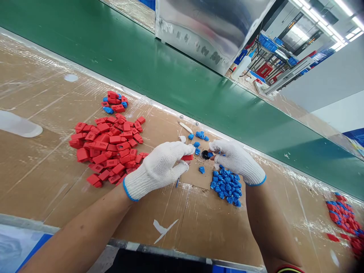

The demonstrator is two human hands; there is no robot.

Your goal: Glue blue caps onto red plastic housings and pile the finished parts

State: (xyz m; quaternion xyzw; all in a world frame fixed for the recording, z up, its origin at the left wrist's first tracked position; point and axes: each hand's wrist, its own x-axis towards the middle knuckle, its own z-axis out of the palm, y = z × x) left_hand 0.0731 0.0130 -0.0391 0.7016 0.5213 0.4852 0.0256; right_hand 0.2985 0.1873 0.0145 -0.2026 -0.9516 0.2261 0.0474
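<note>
My left hand (163, 165), in a white knitted glove, pinches a small red plastic block (187, 157) between thumb and fingers. In a matching glove, my right hand (234, 157) has its fingertips closed on a small blue piece (210, 154), partly hidden by the fingers. That piece is right by a small round black pot (205, 154), on a sheet of cardboard (196, 176) with dark specks. Single blue pieces (201, 169) lie around the pot. Below my right hand is a heap of blue pieces (226, 186); left of my left hand spreads a pile of red blocks (110, 146).
A smaller cluster of red and blue parts (115, 101) sits behind the red pile. Another mixed heap (343, 214) lies far right. Along the bench's back runs a green belt (136, 64), passing a metal housing (199, 34). A pale pointed tool (186, 127) rests near the belt.
</note>
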